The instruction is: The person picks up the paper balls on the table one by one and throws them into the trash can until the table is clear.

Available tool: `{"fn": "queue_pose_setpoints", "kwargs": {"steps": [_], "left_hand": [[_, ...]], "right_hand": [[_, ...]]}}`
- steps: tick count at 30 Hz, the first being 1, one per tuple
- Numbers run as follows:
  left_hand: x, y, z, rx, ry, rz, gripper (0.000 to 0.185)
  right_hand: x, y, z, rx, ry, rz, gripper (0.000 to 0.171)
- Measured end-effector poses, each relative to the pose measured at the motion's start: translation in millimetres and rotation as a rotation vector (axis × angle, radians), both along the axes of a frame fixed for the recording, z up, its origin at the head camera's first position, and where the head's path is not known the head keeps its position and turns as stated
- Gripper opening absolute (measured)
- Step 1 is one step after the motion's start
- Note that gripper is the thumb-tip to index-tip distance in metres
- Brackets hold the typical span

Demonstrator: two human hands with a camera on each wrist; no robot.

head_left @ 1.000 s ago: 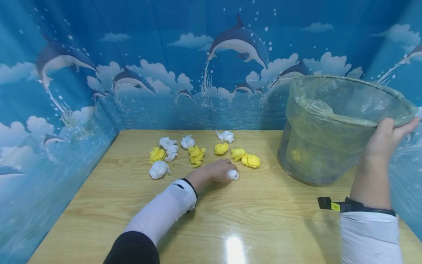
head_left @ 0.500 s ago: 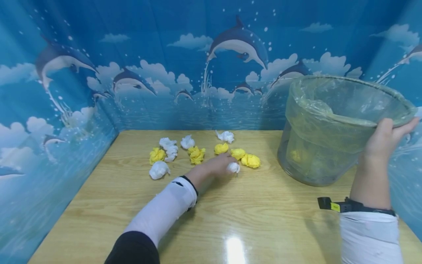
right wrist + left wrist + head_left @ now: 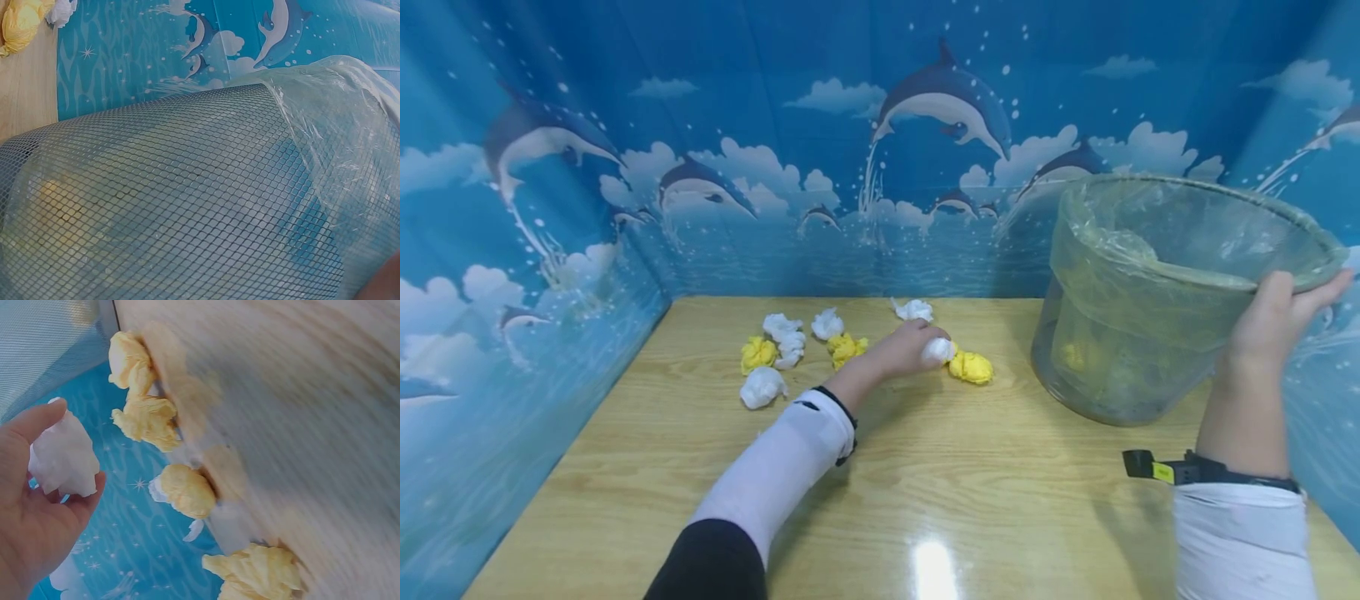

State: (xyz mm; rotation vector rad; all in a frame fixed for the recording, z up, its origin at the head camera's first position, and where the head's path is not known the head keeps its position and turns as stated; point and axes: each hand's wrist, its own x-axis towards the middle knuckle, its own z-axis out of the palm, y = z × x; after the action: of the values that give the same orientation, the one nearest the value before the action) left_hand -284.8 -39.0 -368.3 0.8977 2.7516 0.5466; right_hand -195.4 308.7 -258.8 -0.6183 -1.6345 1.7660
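The left hand (image 3: 904, 350) hides two yellow paper balls; motion blurs the worktop (image 3: 300, 412) in the left wrist view.

Crumpled white paper ball (image 3: 937, 350); tilted mesh bin (image 3: 1150, 333)

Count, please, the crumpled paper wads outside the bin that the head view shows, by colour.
Yellow wads: 3 clearly seen; more may hide behind the left hand.
White wads: 5, one gripped in that hand.
Total: 8.
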Motion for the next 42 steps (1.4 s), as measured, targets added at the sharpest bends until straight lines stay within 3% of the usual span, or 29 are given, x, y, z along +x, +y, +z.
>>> {"fn": "queue_pose_setpoints", "kwargs": {"steps": [12, 20, 34, 42], "left_hand": [[-7.8, 12.9, 27.9, 0.08, 0.06, 0.102, 0.047], [-13.7, 23.0, 54.6, 0.13, 0.115, 0.101, 0.047], [-14.7, 49.3, 98.0, 0.239, 0.121, 0.125, 0.052], [-17.6, 60.6, 129.0, 0.219, 0.129, 0.128, 0.061]], "right_hand": [[0.2, 0.8, 0.1, -0.006, -0.008, -0.001, 0.07], [-0.3, 0.2, -0.8, -0.009, 0.027, -0.004, 0.069], [-0.7, -1.4, 0.1, 0.003, -0.012, 0.003, 0.069], [-3.2, 2.2, -2.3, -0.005, 0.015, -0.01, 0.069]]}}
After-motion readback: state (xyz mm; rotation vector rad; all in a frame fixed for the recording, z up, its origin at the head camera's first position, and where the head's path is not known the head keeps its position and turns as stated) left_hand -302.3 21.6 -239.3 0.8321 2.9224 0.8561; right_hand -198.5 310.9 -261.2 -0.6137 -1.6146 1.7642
